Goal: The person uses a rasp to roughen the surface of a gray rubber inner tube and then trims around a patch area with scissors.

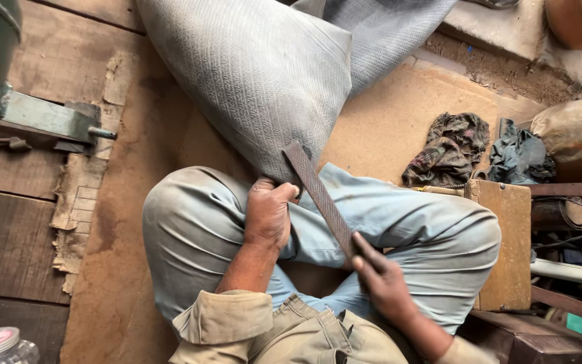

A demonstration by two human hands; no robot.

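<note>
Two hands work on one long flat metal file [319,197]. It lies slanted over the person's lap, its far tip against a big grey woven sack [250,74]. The right hand [384,283] grips the near end of the file. The left hand [268,214] is closed tight just left of the file; I cannot tell what it holds.

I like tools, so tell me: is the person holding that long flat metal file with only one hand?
No: the right hand holds the file at its lower end, and the left hand sits near its upper end.
</note>
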